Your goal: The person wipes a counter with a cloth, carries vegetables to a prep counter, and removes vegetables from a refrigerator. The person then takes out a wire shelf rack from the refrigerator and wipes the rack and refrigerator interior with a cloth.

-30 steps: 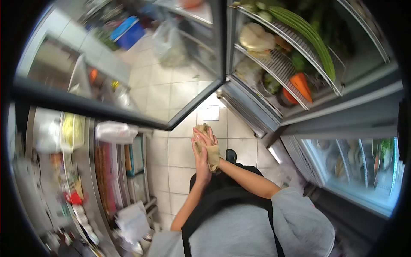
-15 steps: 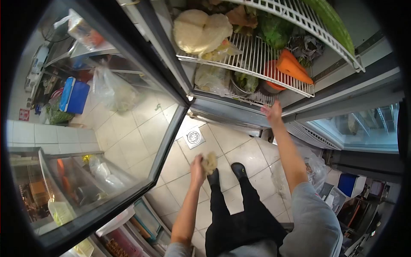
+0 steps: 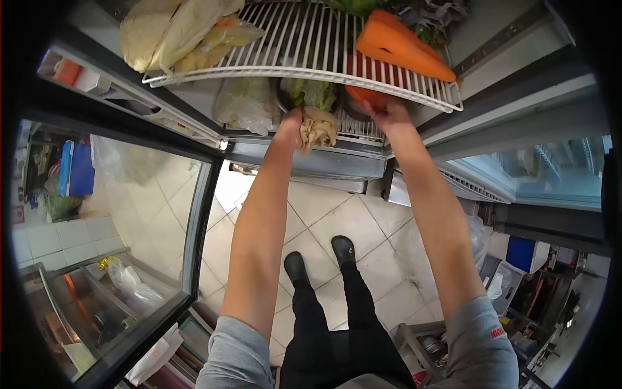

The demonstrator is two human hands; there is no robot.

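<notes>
My left hand (image 3: 293, 128) is closed on a crumpled tan cloth (image 3: 317, 129) at the front edge of the fridge's lower level. Just behind the cloth is a round metal bowl with green vegetables (image 3: 311, 93) in it. My right hand (image 3: 387, 114) reaches beneath the wire shelf (image 3: 311, 72) and touches the lower front of an orange-red container (image 3: 369, 91); its fingers are partly hidden, so their grip cannot be made out. A large cut carrot (image 3: 400, 47) lies on the shelf above that hand.
Pale leafy vegetables (image 3: 194, 32) and a yellowish bag lie on the shelf's left. Below them is a plastic bag of greens (image 3: 246, 104). An open glass door (image 3: 201, 220) stands at left, a lit fridge (image 3: 531, 168) at right. A plastic bag (image 3: 476, 240) is near my right arm.
Both hands have moved up and forward to the fridge's lower level, the left one carrying the cloth. My right hand has gone under the wire shelf to the orange-red container. The view has shifted closer.
</notes>
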